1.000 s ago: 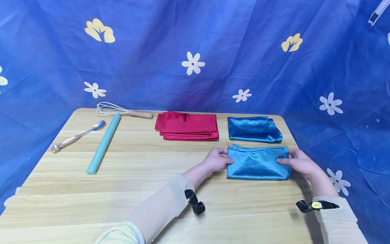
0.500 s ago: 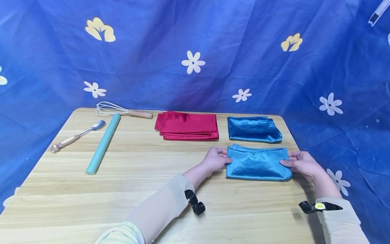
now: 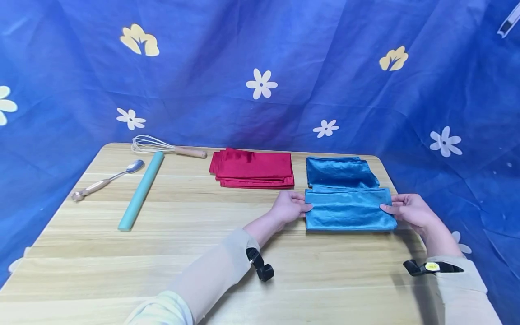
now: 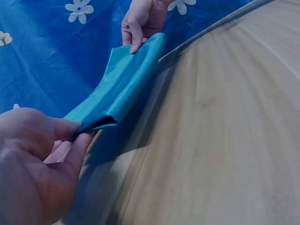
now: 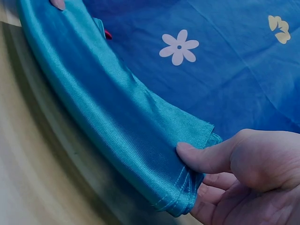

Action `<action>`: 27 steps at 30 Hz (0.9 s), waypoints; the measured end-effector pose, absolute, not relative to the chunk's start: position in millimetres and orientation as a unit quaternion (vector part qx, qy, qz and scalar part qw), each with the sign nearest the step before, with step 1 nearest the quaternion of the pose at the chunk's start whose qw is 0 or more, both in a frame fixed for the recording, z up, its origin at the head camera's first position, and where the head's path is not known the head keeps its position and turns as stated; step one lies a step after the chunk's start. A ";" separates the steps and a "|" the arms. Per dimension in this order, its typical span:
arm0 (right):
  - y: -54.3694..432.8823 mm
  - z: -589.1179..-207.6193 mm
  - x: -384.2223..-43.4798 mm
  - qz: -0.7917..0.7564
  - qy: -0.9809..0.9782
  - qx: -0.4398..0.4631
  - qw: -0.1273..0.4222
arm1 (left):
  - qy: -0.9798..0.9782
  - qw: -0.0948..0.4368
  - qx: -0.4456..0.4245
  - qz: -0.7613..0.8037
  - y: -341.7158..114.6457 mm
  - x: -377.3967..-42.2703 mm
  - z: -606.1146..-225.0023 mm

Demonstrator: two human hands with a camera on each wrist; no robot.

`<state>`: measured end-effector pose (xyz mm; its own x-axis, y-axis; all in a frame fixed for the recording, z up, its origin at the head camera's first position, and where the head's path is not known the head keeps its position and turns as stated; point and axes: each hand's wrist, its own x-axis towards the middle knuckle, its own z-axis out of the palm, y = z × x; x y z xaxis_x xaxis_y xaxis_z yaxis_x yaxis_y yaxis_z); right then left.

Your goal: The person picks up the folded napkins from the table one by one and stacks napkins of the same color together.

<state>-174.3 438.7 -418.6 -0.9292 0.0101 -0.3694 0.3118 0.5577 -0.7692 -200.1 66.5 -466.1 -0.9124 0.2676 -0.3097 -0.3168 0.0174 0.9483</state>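
Observation:
A folded light blue satin cloth (image 3: 349,211) is held by its two short ends, lifted a little off the table, as the shadow under it in the left wrist view shows. My left hand (image 3: 289,207) pinches the left end, thumb on top and fingers beneath. At the other end my right hand (image 3: 412,211) pinches the cloth the same way, its thumb (image 5: 206,157) lying over the stitched corner. Just behind lies a folded dark blue cloth (image 3: 341,172), its front edge partly covered by the light blue one.
A folded red cloth (image 3: 256,164) lies left of the dark blue one. Farther left are a whisk (image 3: 168,147), a turquoise stick (image 3: 141,192) and a spoon with a light handle (image 3: 107,180) on the wooden table (image 3: 195,253). A blue flowered curtain (image 3: 203,67) hangs behind.
Both hands have raised the light blue cloth off the table and shifted it slightly back, so it now overlaps the dark blue cloth's front edge. The head view has turned a little left.

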 end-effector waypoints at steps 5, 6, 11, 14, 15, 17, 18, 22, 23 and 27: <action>440.9 -414.8 -187.0 -0.439 0.880 0.095 0.156 | 0.677 0.199 -0.024 0.708 69.1 -209.6 -460.9; 441.1 -414.9 -190.1 -0.440 0.880 0.097 0.151 | 0.674 0.198 -0.024 0.711 69.7 -211.9 -459.8; 442.1 -416.6 -203.4 -0.450 0.877 0.106 0.130 | 0.669 0.185 -0.027 0.719 73.3 -224.8 -456.3; 442.1 -416.0 -208.9 -0.453 0.875 0.111 0.126 | 0.670 0.179 -0.030 0.720 75.3 -233.0 -454.5; 442.2 -415.7 -210.8 -0.454 0.875 0.114 0.126 | 0.672 0.177 -0.030 0.718 75.5 -235.7 -453.7; 442.3 -414.8 -214.9 -0.452 0.875 0.115 0.128 | 0.674 0.173 -0.030 0.717 76.4 -241.3 -452.4; 442.3 -414.4 -217.3 -0.452 0.875 0.117 0.129 | 0.678 0.171 -0.031 0.715 77.0 -244.0 -451.9; 442.4 -413.9 -228.7 -0.448 0.877 0.121 0.127 | 0.691 0.166 -0.034 0.703 79.3 -254.8 -450.1; 442.3 -414.0 -231.9 -0.447 0.877 0.122 0.123 | 0.693 0.165 -0.035 0.701 79.8 -257.4 -449.7; 440.7 -413.0 -244.0 -0.440 0.885 0.117 0.097 | 0.695 0.153 -0.035 0.702 81.9 -267.1 -447.6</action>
<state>-244.0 440.7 -413.0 -0.9539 0.1228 -0.2740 0.2925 0.5858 -0.7558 -267.1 81.9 -447.6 -0.9510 0.1657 -0.2610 -0.2628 0.0116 0.9648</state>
